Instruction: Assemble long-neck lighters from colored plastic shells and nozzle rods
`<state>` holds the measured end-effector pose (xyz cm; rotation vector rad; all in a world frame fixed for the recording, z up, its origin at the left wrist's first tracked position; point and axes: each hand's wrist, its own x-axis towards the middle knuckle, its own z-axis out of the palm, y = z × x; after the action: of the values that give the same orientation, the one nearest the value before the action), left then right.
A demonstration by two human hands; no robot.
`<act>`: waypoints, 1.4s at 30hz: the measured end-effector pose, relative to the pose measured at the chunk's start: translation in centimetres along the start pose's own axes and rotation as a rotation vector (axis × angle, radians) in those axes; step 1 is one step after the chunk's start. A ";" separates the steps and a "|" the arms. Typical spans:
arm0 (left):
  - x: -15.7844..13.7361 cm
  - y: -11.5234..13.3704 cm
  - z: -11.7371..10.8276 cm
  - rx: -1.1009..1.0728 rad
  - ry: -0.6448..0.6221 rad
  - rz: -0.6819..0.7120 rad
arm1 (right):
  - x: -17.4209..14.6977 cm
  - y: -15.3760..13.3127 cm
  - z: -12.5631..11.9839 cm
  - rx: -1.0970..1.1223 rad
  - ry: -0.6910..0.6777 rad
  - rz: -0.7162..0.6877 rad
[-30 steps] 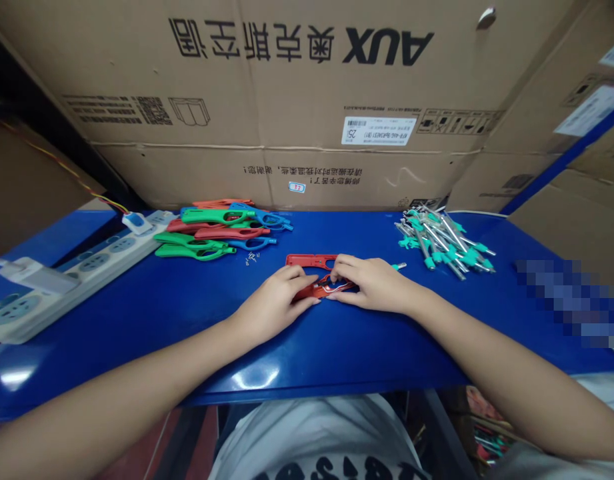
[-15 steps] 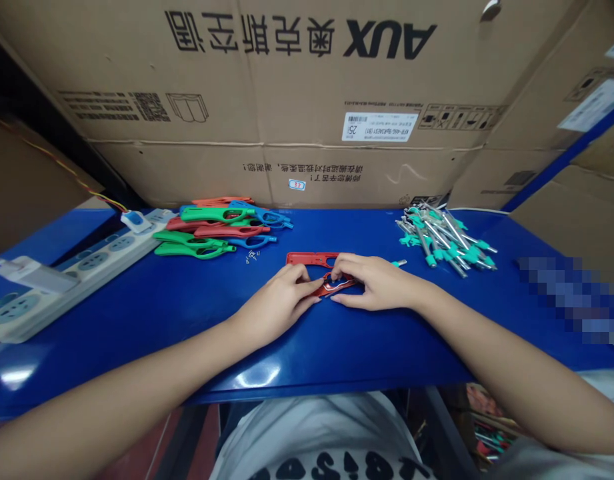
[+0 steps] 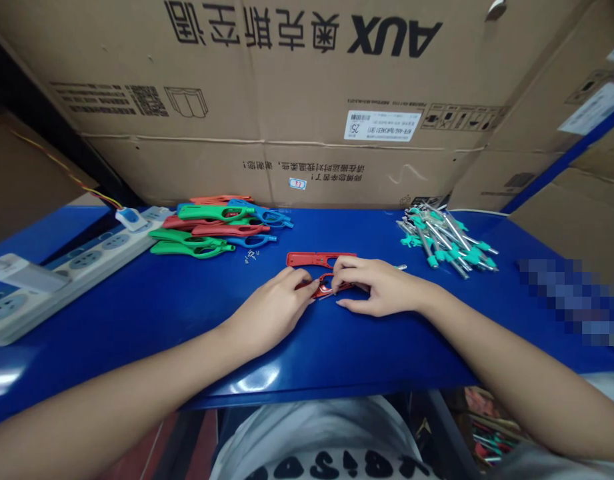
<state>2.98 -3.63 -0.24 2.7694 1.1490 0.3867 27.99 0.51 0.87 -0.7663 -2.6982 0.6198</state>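
On the blue table lies a red lighter casing half (image 3: 327, 288) with a trigger-shaped opening, partly hidden by my fingers. My left hand (image 3: 277, 303) is closed on its left end, thumb and fingers pinching it. From the right, my right hand (image 3: 379, 287) bends its fingers down onto the casing's other end, thumb a little apart below. A thin wire or metal strip seems to run along the casing, too small to make out. Just behind, a second red casing half (image 3: 311, 259) lies flat. A pale tip (image 3: 401, 267) shows behind my right hand.
Green, red, blue and orange casing halves (image 3: 217, 230) are piled at the back left, with tiny metal pieces (image 3: 251, 255) beside them. Metal rods with teal parts (image 3: 444, 240) lie heaped at the right. A power strip (image 3: 77, 273) runs along the left; a cardboard box (image 3: 267, 160) stands behind.
My left fingers have shifted slightly left on the red casing. My right fingers have moved a little and cover more of its right end. The piles have stayed put.
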 end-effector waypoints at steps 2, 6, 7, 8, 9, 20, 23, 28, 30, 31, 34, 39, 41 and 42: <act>0.0 -0.2 0.2 -0.057 0.034 0.009 | 0.0 0.0 0.0 -0.002 -0.007 -0.006; -0.1 -0.5 0.4 -0.179 0.105 0.016 | 0.0 -0.1 0.0 -0.069 -0.028 -0.001; 0.0 -0.5 0.4 -0.195 0.105 0.023 | 0.0 -0.1 0.0 -0.083 -0.029 0.002; 0.0 -0.5 0.4 -0.207 0.099 0.032 | -0.1 -0.1 0.0 -0.089 -0.029 0.001; 0.0 -0.5 0.4 -0.215 0.092 0.042 | -0.1 -0.2 -0.1 -0.085 -0.028 0.000; 0.2 -0.7 -0.1 -0.136 0.024 0.084 | 0.6 1.0 0.6 0.156 0.101 0.122; 0.1 -0.6 -0.3 -0.100 -0.008 0.081 | 0.8 1.1 0.5 0.212 0.109 0.149; 0.2 -0.5 -0.4 -0.104 -0.006 0.083 | 0.9 1.2 0.4 0.245 0.089 0.209; 0.3 -0.5 -0.4 -0.106 0.001 0.089 | 1.0 1.2 0.5 0.244 0.098 0.246; 0.3 -0.5 -0.4 -0.104 0.003 0.092 | 1.0 1.1 0.6 0.237 0.109 0.257; 0.4 -0.5 -0.4 -0.096 0.003 0.097 | 1.0 0.9 0.5 0.227 0.105 0.260; 0.3 -0.3 -0.5 -0.094 -0.008 0.087 | 0.7 0.7 -0.1 0.230 0.038 0.195; 0.2 -0.3 -0.6 -0.099 -0.003 0.088 | 0.6 0.7 -0.3 0.204 0.033 0.159; 0.2 -0.4 -0.6 -0.103 0.000 0.092 | 0.6 0.7 -0.4 0.191 0.032 0.145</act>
<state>2.74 -3.20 0.29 2.7390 0.9755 0.4417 27.96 1.49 0.96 -0.9170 -2.5236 0.8767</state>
